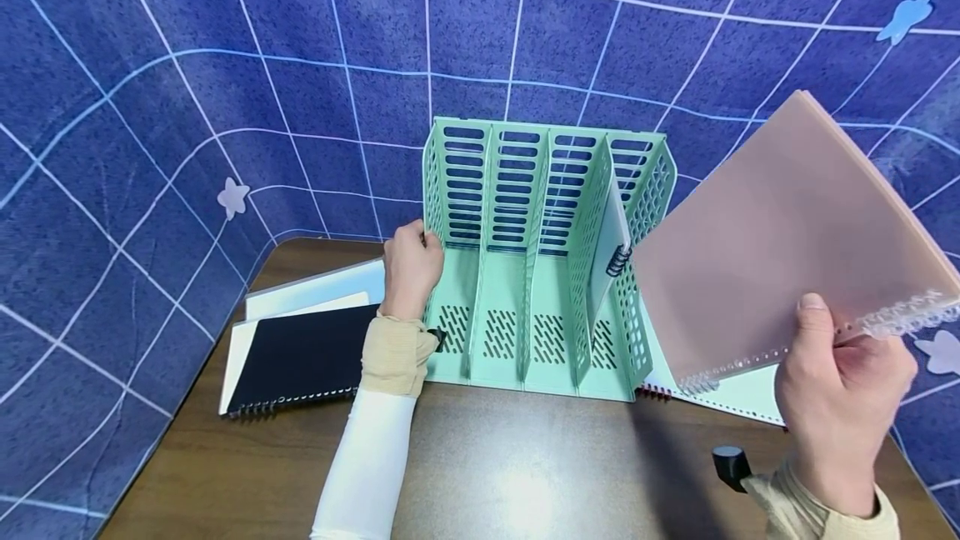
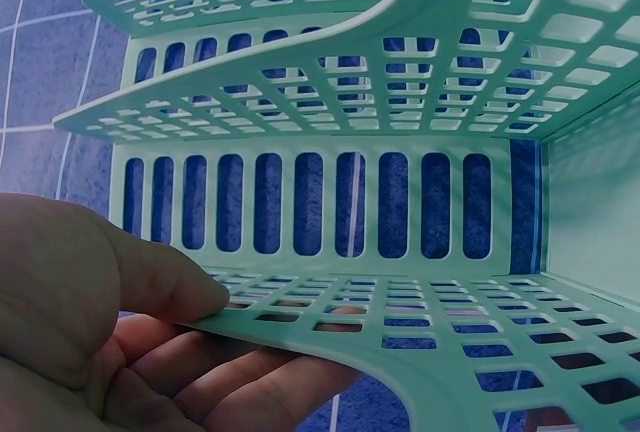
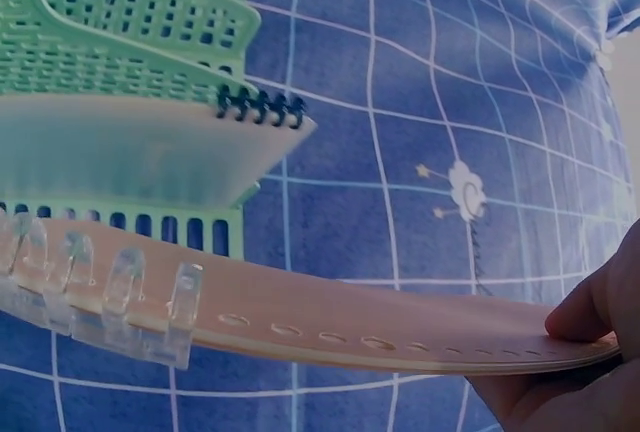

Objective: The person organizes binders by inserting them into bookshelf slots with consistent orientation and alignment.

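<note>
A mint-green file rack (image 1: 498, 282) with upright perforated dividers stands mid-table. My left hand (image 1: 411, 269) grips its left side wall; in the left wrist view the thumb (image 2: 185, 287) lies on the inner face and the other fingers pass behind. In the rightmost compartment a pale notebook (image 1: 609, 248) with black rings leans upright. My right hand (image 1: 843, 407) pinches a pinkish-brown loose-leaf notebook (image 1: 757, 248) by its bound edge, thumb on the cover. It is held tilted in the air, right of the rack. Clear plastic rings (image 3: 125, 287) run along that edge.
Left of the rack, a black spiral notebook (image 1: 300, 357) lies on top of white and light-blue ones (image 1: 322, 286). Beneath the raised notebook, a pale spiral notebook (image 1: 738, 394) lies flat on the brown table (image 1: 525, 457). A blue grid-patterned cloth (image 1: 360, 15) hangs behind.
</note>
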The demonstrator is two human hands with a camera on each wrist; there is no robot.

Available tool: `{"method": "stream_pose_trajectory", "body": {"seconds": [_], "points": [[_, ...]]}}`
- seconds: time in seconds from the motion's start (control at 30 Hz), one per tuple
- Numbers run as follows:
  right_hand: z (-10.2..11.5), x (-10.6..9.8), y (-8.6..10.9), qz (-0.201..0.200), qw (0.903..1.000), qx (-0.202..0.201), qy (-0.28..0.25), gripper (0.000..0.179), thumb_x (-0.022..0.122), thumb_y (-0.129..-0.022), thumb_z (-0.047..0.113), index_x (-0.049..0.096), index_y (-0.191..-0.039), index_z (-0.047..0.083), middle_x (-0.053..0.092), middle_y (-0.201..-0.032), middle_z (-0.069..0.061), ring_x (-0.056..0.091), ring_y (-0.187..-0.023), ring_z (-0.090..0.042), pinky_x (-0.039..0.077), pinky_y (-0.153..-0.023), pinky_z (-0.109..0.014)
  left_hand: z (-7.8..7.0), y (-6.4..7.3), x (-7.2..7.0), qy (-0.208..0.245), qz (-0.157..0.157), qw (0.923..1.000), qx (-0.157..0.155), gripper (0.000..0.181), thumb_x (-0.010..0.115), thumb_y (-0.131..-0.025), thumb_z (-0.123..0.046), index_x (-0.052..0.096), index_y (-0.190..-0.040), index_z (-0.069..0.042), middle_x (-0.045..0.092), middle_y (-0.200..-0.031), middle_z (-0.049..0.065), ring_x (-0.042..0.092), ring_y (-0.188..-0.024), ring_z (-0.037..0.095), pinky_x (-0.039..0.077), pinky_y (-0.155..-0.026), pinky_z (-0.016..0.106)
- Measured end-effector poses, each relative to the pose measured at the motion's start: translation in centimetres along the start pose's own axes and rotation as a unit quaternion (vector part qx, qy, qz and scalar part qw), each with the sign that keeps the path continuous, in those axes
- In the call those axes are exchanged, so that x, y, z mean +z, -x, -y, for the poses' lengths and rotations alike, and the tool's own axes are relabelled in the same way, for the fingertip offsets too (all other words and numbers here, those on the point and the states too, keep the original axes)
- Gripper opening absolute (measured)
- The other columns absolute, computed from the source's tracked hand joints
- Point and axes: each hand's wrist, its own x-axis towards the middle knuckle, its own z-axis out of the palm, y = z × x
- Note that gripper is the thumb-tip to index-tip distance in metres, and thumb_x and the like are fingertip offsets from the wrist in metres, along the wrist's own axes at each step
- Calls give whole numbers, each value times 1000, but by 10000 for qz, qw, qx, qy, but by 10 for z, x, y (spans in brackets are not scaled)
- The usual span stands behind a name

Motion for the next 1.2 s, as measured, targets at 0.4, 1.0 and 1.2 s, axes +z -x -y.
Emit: {"method": "stream_pose_trajectory", "body": {"seconds": [0.4, 1.0, 1.2], "points": [[-10, 20, 12, 545, 9951, -211, 795, 25, 54, -99, 5, 66, -89, -14, 64, -78, 26, 59, -69, 3, 40, -68, -16, -2, 0, -3, -48, 8, 10000, 20, 40, 46, -107, -11, 34, -69, -14, 33, -56, 3, 31, -43, 21, 29, -45, 34], [-26, 40, 17, 559, 9922, 37, 1111, 21, 54, -100, 5, 70, -95, -8, 60, -80, 33, 58, -73, 7, 39, -69, -14, -2, 1, -3, -57, -10, 9999, 100, 40, 45, -106, -11, 33, -68, -15, 32, -56, 3, 33, -44, 22, 30, -48, 35], [-31, 45, 17, 642, 9916, 22, 1125, 21, 54, -100, 7, 70, -96, -7, 70, -84, 12, 61, -75, 6, 40, -69, -14, -2, 1, -3, -52, -66, 9999, 67, 40, 48, -105, -9, 33, -68, -15, 33, -56, 3, 34, -44, 21, 31, -48, 35]]}}
